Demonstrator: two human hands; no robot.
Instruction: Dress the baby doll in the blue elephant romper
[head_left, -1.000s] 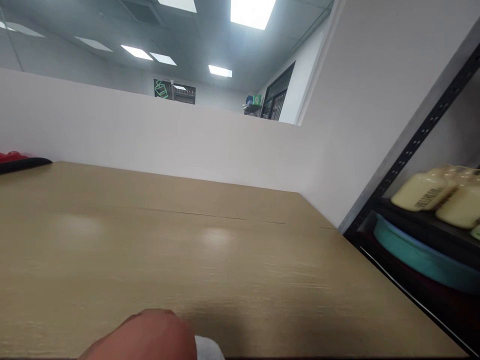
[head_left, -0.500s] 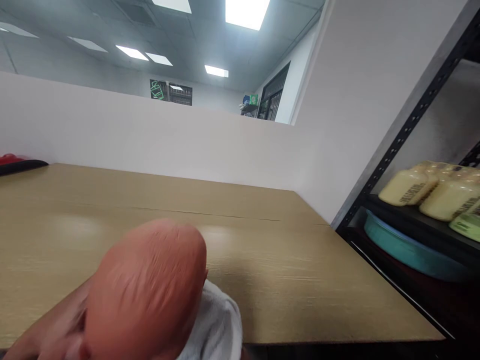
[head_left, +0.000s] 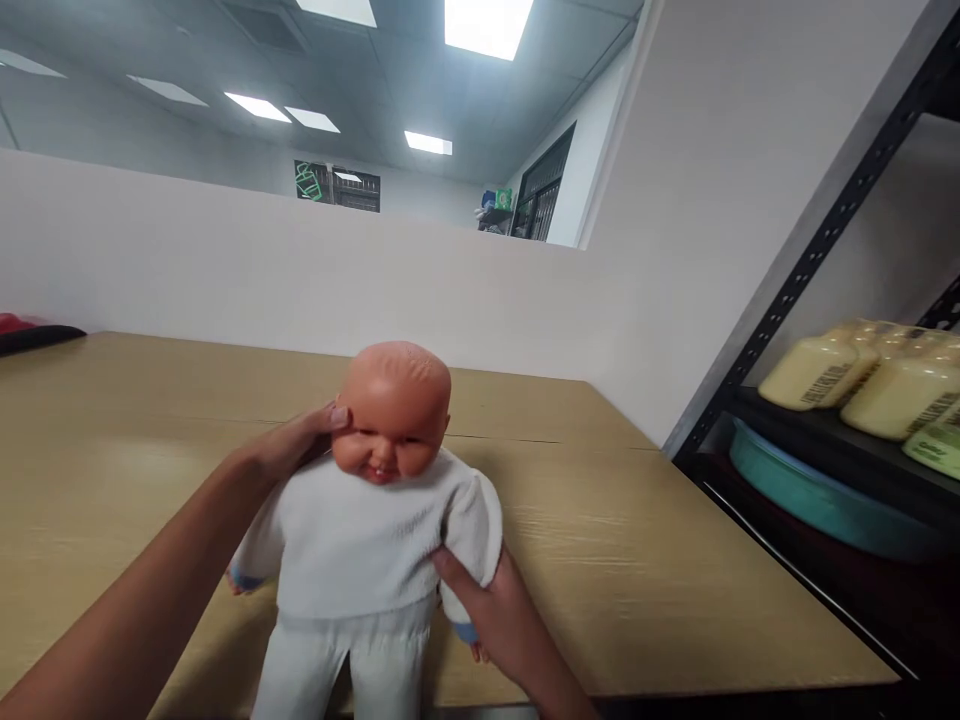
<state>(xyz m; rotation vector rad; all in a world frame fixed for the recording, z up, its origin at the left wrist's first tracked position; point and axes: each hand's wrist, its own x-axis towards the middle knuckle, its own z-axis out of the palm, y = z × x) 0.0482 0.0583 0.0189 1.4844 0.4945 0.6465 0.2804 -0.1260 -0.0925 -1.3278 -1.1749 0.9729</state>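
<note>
A baby doll point(head_left: 375, 540) in a white top and white trousers is held upright above the near edge of the wooden table point(head_left: 637, 560), its bare head turned toward me. My left hand point(head_left: 300, 440) cups the back and side of the doll's head, thumb at its temple. My right hand point(head_left: 480, 595) grips the doll's side under its arm, fingers mostly hidden behind the white sleeve.
A white partition wall point(head_left: 187, 270) runs along the table's far edge. A black metal shelf point(head_left: 817, 260) stands at the right with cream-coloured jars point(head_left: 862, 375) and a teal tray point(head_left: 825, 500). A red and black object point(head_left: 30, 332) lies at the far left.
The doll has come up from below the frame's bottom edge and now stands upright facing me. Both arms have come into view holding it.
</note>
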